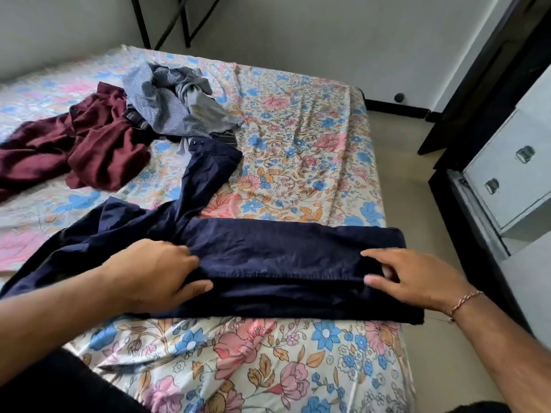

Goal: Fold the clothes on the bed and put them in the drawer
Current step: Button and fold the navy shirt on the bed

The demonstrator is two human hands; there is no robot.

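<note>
Dark navy trousers (286, 263) lie across the near part of the flower-print bed (298, 144), one leg folded into a flat band, the other leg trailing toward the back. My left hand (161, 272) pinches the fabric at the band's left end, thumb under a layer. My right hand (417, 278) pinches the layered edge near the band's right end. A maroon garment (89, 144) lies crumpled at the left. A blue-checked shirt and grey garment (176, 99) are heaped behind it. The white drawer unit (507, 171) stands right of the bed.
A strip of floor (417, 204) runs between the bed's right edge and the drawer unit. Dark metal frame legs (167, 22) stand against the wall behind the bed. A dark upright panel (477, 79) rises at the right.
</note>
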